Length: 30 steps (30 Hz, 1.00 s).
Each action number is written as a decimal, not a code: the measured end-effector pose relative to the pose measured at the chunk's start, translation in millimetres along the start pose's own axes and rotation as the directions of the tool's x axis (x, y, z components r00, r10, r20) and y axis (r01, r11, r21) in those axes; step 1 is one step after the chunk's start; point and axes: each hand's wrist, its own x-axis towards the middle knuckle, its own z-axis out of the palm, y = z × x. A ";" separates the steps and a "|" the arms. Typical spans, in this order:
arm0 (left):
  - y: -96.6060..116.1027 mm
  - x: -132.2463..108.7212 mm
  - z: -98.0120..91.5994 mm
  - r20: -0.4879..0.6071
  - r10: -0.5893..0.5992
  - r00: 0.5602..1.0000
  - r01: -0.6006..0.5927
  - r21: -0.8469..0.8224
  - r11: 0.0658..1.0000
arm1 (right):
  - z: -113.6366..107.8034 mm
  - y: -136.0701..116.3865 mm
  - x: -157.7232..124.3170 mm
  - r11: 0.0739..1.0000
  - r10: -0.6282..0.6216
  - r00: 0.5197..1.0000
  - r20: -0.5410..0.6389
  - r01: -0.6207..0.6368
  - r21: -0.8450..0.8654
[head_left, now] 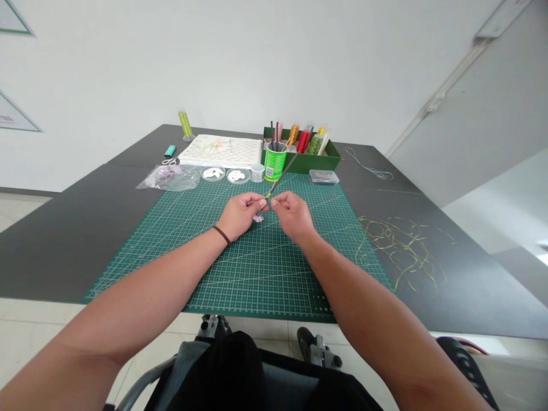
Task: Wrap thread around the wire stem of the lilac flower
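- Fingers: the left hand point(242, 216) and the right hand point(293, 216) meet above the mat, their fingertips clenched in a pinch on a thin dark rod point(282, 174) near its yellow-green wrapped end. Neither hand is released.
- Rod position: the wrapped end sits between the hands; the bare end angles far and right.
- Below the left hand: a small pale lilac piece point(257, 218) lies on the mat, partly hidden by the hand.
- Left wrist: a dark brown band point(221, 234).
- Work surface: a green gridded cutting mat point(257, 279) lies on a dark counter point(64, 245).
- Far mat edge, left to right: a clear plastic bag point(168, 178) holding lilac material, two round dishes of white pieces point(213, 173), a small clear cup point(257, 172), a green can of dark rods point(274, 162), and a flat clear box point(324, 177).
- Beyond: a white patterned sheet point(220, 150) and a green tray point(302, 160) of colored thread tubes.
- Right of the mat: loose gold-green strands point(400, 248).
- Progress (judged): the rod's wrapping covers only the near end. The rest is bare, and the white pieces lie loose in their dishes.
- Labels: the can and tubes carry labels, but no brand or writing is legible.
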 end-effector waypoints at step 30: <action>-3.8 1.1 -6.5 0.342 -0.161 0.926 0.276 -0.323 0.905 | 1.9 6.8 4.0 0.912 0.115 0.984 0.138 -0.160 0.378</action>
